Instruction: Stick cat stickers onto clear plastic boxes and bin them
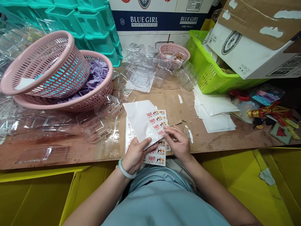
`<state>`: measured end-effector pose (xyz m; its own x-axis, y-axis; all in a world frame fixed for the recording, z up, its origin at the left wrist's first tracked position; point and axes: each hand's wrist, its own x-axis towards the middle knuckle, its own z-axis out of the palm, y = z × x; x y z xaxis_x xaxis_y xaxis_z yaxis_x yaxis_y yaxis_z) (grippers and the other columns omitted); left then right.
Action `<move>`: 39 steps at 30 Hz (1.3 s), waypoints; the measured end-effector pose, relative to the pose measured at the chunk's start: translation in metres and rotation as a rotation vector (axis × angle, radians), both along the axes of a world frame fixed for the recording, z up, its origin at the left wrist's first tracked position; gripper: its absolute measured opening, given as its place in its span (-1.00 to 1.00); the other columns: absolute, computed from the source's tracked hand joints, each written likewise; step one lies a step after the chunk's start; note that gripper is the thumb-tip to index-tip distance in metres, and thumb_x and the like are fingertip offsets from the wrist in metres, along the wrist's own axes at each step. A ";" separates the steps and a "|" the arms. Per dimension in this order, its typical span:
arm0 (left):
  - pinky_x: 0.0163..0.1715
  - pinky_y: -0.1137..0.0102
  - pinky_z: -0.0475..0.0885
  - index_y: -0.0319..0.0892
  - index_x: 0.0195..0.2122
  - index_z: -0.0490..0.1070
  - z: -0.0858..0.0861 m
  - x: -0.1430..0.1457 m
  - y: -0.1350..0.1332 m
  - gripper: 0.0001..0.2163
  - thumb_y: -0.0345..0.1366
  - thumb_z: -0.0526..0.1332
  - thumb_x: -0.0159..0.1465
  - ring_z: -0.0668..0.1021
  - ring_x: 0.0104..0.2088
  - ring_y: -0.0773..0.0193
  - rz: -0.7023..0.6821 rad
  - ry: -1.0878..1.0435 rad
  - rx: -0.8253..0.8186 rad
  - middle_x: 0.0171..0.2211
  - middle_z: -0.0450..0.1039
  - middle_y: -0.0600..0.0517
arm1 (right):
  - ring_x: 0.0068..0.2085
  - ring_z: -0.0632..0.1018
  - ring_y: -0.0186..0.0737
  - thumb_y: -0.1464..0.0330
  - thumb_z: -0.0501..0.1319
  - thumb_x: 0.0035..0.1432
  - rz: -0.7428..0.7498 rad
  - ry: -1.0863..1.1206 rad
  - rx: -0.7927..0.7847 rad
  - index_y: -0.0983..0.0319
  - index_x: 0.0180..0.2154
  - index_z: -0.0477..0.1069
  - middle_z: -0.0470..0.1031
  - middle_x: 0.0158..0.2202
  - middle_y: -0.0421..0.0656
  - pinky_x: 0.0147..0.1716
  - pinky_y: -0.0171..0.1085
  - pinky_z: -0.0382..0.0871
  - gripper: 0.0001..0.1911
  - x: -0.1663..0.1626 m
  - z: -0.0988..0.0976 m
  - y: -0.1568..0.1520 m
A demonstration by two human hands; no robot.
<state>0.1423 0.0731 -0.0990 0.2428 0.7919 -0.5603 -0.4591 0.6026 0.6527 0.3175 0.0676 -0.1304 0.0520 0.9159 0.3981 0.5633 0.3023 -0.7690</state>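
Note:
A white sheet of stickers (141, 121), printed with cartoon cats and red lettering along its right side, is tilted above the table's front edge. My left hand (138, 153) grips its lower edge, thumb on top and fingers beneath. At the sheet's right edge, my right hand (177, 141) pinches a sticker by its corner with thumb and forefinger; how far it is lifted cannot be made out. More printed sticker sheets (154, 159) lie underneath, partly hidden by the upper sheet and my left hand.
Clear plastic boxes (96, 128) lie to the left and behind (139, 75). A pink basket (103, 84) holds purple pieces, with another basket (47, 69) tilted on it. White papers (213, 110) lie right, before a green crate (211, 72). Yellow boxes (237, 175) stand below the table edge.

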 end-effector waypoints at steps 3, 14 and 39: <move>-0.04 0.20 0.52 -0.20 0.06 0.41 0.000 0.001 -0.002 -0.54 -0.33 0.36 0.11 0.57 -0.04 0.06 0.009 -0.024 0.009 -0.04 0.54 -0.12 | 0.08 0.51 -0.01 0.30 0.34 0.10 0.109 -0.121 0.041 0.12 -0.09 0.50 0.56 -0.01 -0.10 0.18 0.10 0.26 -0.71 -0.004 0.001 -0.007; 0.03 0.19 0.46 -0.25 -0.09 0.51 0.002 0.007 -0.004 -0.62 -0.26 0.40 0.06 0.57 -0.04 0.05 -0.013 -0.045 0.059 -0.07 0.56 -0.12 | 0.06 0.52 -0.08 0.34 0.30 0.15 0.020 0.114 -0.069 0.12 -0.13 0.52 0.58 -0.06 -0.09 0.14 0.05 0.35 -0.79 -0.014 -0.002 -0.012; 0.03 0.16 0.49 -0.19 0.07 0.41 0.001 0.005 -0.009 -0.56 -0.35 0.34 0.13 0.52 0.05 0.02 -0.026 -0.113 0.010 0.03 0.50 -0.12 | 0.00 0.55 -0.08 0.38 0.26 0.17 -0.013 0.017 0.008 0.10 -0.22 0.52 0.61 -0.15 -0.14 0.17 0.09 0.28 -0.87 -0.010 -0.002 -0.020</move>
